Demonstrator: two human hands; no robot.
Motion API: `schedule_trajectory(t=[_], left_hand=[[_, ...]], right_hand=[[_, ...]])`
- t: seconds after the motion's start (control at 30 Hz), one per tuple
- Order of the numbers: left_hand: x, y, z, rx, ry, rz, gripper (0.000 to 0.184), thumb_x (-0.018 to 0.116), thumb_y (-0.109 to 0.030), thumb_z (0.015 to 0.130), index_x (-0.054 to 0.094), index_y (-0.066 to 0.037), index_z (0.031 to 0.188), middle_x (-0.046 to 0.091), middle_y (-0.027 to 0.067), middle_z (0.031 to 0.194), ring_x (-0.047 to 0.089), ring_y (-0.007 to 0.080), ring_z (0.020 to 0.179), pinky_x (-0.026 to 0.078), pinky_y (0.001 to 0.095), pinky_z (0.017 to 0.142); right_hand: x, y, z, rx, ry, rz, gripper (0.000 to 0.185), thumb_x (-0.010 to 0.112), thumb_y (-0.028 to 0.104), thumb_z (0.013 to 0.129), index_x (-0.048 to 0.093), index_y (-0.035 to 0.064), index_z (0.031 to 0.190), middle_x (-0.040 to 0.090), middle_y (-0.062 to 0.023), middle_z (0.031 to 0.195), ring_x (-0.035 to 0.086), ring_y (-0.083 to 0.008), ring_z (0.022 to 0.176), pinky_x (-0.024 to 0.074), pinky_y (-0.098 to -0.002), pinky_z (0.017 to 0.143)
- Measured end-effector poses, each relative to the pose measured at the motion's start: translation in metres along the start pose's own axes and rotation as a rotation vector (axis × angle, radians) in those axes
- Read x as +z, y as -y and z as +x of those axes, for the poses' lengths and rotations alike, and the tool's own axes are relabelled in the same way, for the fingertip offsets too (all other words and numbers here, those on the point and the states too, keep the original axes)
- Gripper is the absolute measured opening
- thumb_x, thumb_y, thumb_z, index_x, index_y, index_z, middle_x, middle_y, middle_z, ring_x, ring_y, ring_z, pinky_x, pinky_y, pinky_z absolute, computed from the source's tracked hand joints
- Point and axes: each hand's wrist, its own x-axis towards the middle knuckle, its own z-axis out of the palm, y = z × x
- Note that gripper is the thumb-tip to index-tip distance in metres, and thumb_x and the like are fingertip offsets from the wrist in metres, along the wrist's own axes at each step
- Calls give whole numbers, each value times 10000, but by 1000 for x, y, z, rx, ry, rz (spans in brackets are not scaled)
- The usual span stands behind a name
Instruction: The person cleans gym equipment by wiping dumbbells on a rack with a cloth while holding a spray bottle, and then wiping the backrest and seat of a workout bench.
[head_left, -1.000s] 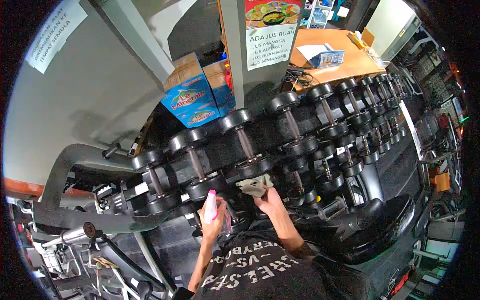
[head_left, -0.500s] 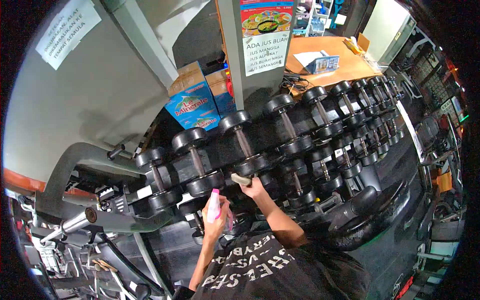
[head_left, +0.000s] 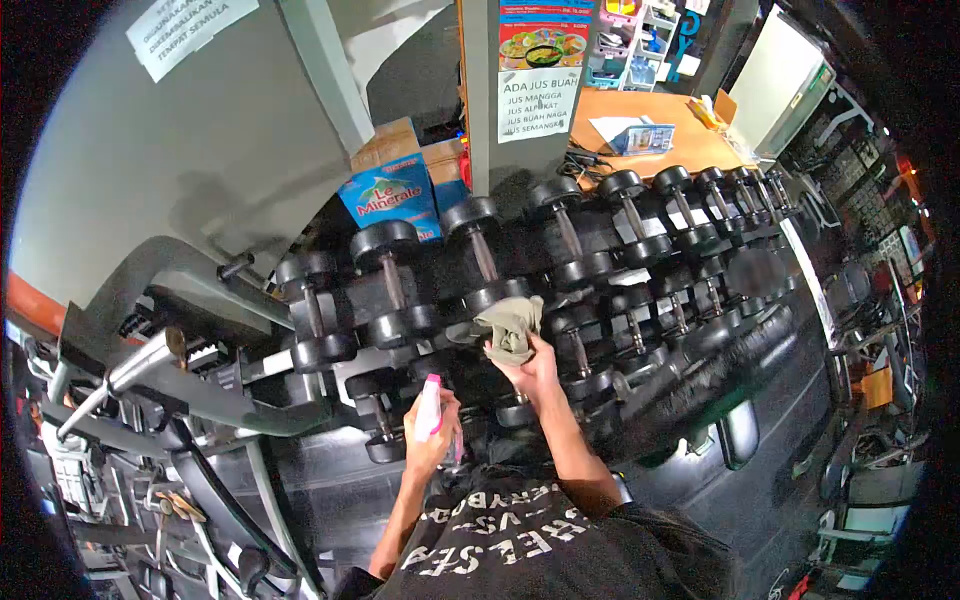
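Observation:
My left hand (head_left: 430, 440) is closed around a pink and white spray bottle (head_left: 430, 405), held upright near my chest. In my right hand (head_left: 533, 375) is a bunched grey-green cloth (head_left: 512, 328), gripped from below. The cloth is just in front of the lower head of a black dumbbell (head_left: 484, 255) on the upper row; whether they touch I cannot tell. To its left lies another black dumbbell (head_left: 393, 280). Below the cloth, part of a lower-row dumbbell is hidden by my right hand and forearm.
Two rows of dumbbells fill a rack (head_left: 355, 375) running away to the right. Behind it stand water cartons (head_left: 390, 195), a pillar with a menu sign (head_left: 537, 105) and a wooden desk (head_left: 600, 105). A grey machine frame (head_left: 200, 395) is close on the left.
My right hand has turned and risen slightly, bringing much more of the cloth into view. My left hand keeps the spray bottle in nearly the same place. The camera view has shifted slightly.

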Motion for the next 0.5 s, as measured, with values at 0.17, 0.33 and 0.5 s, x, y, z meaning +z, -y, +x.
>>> schedule_trajectory(t=[0.17,0.33,0.5], left_hand=[[6,4,-48,-31,-16,-60,90,605,-34,882,578,0,961,597,31,739,566,78,553,456,237,491],[11,30,-93,-132,11,-85,110,622,-49,875,591,-4,971,603,25,749,560,77,555,455,241,495],[18,46,-126,-176,1,-135,149,639,-95,874,596,-16,993,592,8,705,547,74,543,446,242,488]], right_hand=[[-7,11,-68,-38,165,-121,438,443,332,953,448,112,1332,500,-125,1329,496,-327,1202,380,-657,991],[-47,1,-136,-57,117,-198,579,527,432,913,416,106,1379,475,-110,1381,486,-318,1238,399,-598,1012],[-108,-15,-169,-68,-193,-271,555,578,440,896,475,110,1330,548,-92,1304,553,-288,1155,465,-468,956]])
